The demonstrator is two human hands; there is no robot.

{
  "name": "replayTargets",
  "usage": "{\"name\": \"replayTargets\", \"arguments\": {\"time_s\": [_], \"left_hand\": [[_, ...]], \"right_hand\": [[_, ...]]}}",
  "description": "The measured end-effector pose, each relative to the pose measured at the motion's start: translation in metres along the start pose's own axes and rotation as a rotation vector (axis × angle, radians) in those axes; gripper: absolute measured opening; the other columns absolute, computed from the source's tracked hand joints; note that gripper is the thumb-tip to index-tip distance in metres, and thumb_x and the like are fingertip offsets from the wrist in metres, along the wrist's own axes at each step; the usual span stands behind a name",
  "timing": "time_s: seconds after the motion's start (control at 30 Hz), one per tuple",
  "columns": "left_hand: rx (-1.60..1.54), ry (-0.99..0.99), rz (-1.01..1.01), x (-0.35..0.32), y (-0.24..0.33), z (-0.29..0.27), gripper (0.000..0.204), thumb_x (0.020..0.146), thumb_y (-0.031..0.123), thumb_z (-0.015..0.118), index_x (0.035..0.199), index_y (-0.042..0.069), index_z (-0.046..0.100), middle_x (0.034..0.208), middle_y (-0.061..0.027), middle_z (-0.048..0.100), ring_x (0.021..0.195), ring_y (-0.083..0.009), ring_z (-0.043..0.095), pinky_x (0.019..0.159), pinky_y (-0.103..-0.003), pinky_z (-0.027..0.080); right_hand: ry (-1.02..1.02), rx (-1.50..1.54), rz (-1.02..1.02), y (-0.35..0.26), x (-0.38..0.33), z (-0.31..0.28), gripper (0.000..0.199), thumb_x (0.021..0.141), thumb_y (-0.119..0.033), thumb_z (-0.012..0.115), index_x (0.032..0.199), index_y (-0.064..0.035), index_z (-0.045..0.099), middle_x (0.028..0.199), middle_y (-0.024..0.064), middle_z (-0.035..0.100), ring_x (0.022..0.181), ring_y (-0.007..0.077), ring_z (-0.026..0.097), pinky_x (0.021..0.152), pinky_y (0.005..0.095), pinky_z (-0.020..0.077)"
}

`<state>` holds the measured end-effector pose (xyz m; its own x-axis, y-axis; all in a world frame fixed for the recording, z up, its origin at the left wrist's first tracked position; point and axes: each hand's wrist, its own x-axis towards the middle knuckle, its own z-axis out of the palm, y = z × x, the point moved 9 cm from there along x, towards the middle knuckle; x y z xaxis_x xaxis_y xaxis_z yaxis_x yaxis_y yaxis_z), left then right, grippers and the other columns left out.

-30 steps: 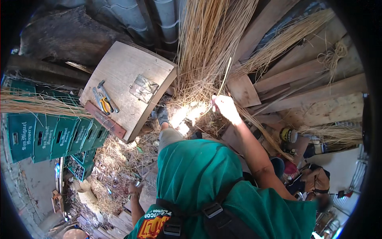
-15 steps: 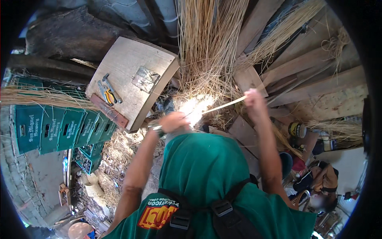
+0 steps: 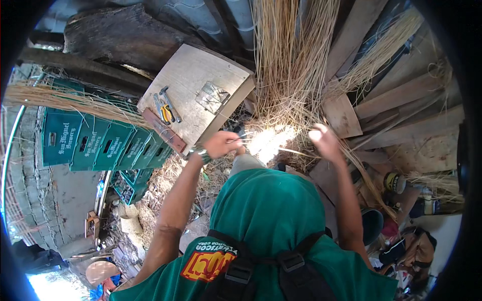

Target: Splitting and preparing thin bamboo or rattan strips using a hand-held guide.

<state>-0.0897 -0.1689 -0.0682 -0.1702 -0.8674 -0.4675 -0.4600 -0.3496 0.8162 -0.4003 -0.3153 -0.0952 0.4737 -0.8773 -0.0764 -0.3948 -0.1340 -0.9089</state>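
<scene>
My left hand (image 3: 223, 144) is closed, and a short dark, thin piece (image 3: 244, 135) shows at its fingertips. A pale, flat cane-like strip (image 3: 293, 151) extends from the bright glare beside that hand toward my right. My right hand (image 3: 325, 143) is raised near the strip's right end, its fingers smeared by motion; whether they grip the strip cannot be made out. Beyond my left hand, a tilted wooden bench top (image 3: 186, 75) carries yellow-and-black pliers (image 3: 164, 111), a grey metal tool (image 3: 170, 103) beside them, and a metal plate (image 3: 212, 98).
Long straw-coloured strands (image 3: 293, 55) hang ahead, with another bundle (image 3: 376, 55) to the right. Green crates (image 3: 103, 143) are stacked at left under more strands (image 3: 75, 103). Wooden boards (image 3: 341, 115) lean at right near a can (image 3: 394, 182). Shavings (image 3: 160, 188) cover the floor.
The whole scene has shifted rightward in view. My right hand has come down and closer to my left. The strip, earlier stretched taut up to my right hand, now lies lower and slopes downward to the right.
</scene>
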Motion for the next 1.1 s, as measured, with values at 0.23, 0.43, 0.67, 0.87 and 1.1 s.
{"name": "replayTargets", "arguments": {"time_s": [0.23, 0.43, 0.67, 0.87, 1.1], "left_hand": [[0.084, -0.026, -0.090, 0.001, 0.031, -0.028, 0.027, 0.091, 0.031, 0.061, 0.092, 0.004, 0.067, 0.075, -0.0011, 0.061, 0.072, -0.0090, 0.054, 0.066, -0.028, 0.044], [0.444, 0.142, -0.317, -0.074, -0.045, -0.163, 0.032, 0.085, 0.034, 0.067, 0.086, 0.001, 0.066, 0.069, -0.0071, 0.062, 0.063, -0.0151, 0.056, 0.061, -0.033, 0.046], [0.442, 0.159, -0.338, -0.052, -0.043, -0.142, 0.028, 0.085, 0.029, 0.068, 0.088, 0.002, 0.066, 0.069, -0.0107, 0.063, 0.064, -0.0180, 0.058, 0.062, -0.034, 0.046], [0.410, 0.097, -0.115, 0.014, -0.002, -0.071, 0.027, 0.084, 0.032, 0.067, 0.091, 0.006, 0.068, 0.074, -0.0139, 0.064, 0.072, -0.0221, 0.062, 0.070, -0.037, 0.048], [0.338, 0.203, -0.107, 0.010, -0.019, -0.131, 0.027, 0.083, 0.032, 0.067, 0.086, 0.006, 0.069, 0.073, -0.0145, 0.064, 0.069, -0.0220, 0.061, 0.069, -0.035, 0.048]], "right_hand": [[-0.280, -0.168, -0.405, -0.050, -0.024, 0.111, 0.018, 0.089, -0.014, 0.059, 0.100, -0.0015, 0.066, 0.090, 0.0112, 0.068, 0.082, 0.0223, 0.065, 0.080, 0.0319, 0.0508], [-0.374, -0.926, 0.439, 0.174, -0.094, -0.106, 0.028, 0.091, -0.027, 0.055, 0.102, -0.0041, 0.066, 0.092, 0.0189, 0.064, 0.085, 0.0319, 0.062, 0.073, 0.0436, 0.0478], [-0.242, -1.019, 0.803, 0.252, -0.127, -0.141, 0.041, 0.091, -0.038, 0.053, 0.116, -0.0078, 0.063, 0.112, 0.0194, 0.063, 0.104, 0.0355, 0.060, 0.087, 0.0458, 0.0483], [-0.291, -0.073, -0.142, -0.010, 0.031, 0.121, 0.027, 0.091, -0.024, 0.057, 0.112, -0.0078, 0.064, 0.097, 0.0120, 0.068, 0.089, 0.0214, 0.064, 0.081, 0.0318, 0.0499], [-0.588, 0.192, 0.049, -0.083, 0.037, 0.183, 0.016, 0.089, -0.018, 0.061, 0.095, -0.0034, 0.065, 0.079, 0.0059, 0.062, 0.078, 0.0152, 0.059, 0.073, 0.0291, 0.0478]]}}
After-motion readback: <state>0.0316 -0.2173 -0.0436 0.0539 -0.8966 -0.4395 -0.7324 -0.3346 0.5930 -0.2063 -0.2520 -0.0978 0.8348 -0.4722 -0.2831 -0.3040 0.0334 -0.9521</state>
